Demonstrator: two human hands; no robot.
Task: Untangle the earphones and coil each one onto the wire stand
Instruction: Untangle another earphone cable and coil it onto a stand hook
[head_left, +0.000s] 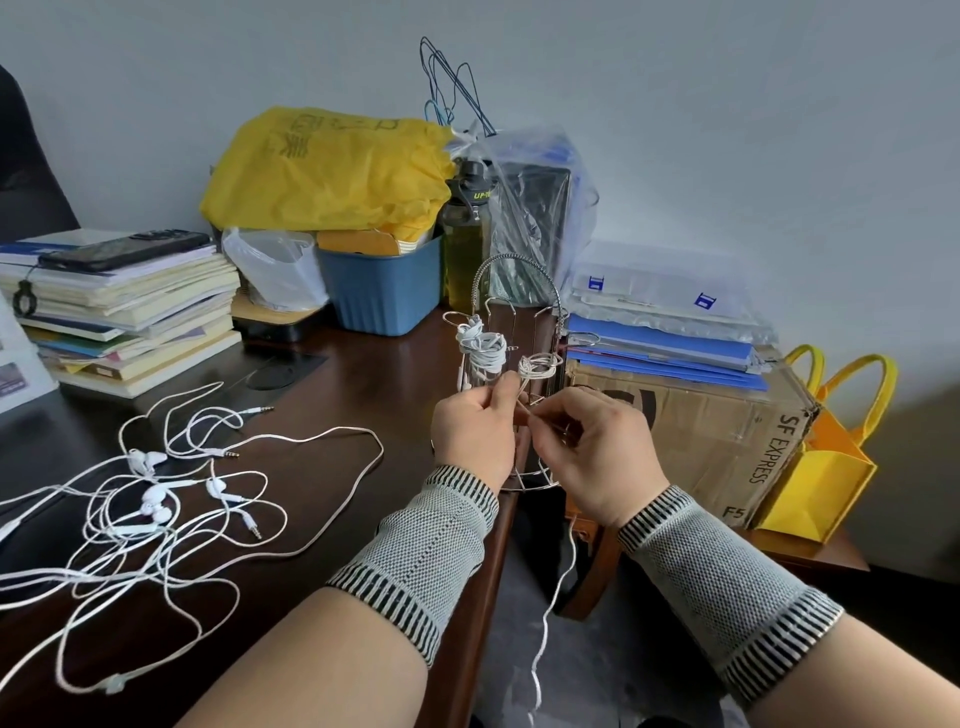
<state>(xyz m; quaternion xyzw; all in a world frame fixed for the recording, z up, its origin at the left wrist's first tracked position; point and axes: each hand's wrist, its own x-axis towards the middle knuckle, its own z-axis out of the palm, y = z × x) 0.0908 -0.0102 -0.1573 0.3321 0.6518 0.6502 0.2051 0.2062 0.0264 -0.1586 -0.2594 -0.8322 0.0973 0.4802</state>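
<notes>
- Our right hand (592, 447) pinches a white earphone cord (558, 587) between thumb and forefinger; its tail hangs below the desk edge.
- Our left hand (475, 436) curls round the same cord, beside the wire stand (519, 364).
- Two coils already sit on the stand's hooks.
- Tangled earphones (150, 514) lie leftward on the dark desk (363, 374).

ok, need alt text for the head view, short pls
Both hands, left hand and right hand, pinch a white earphone cable at a wire stand on the edge of a dark desk; one coiled earphone already hangs on it. More tangled earphones lie on the desk to the left.
</notes>
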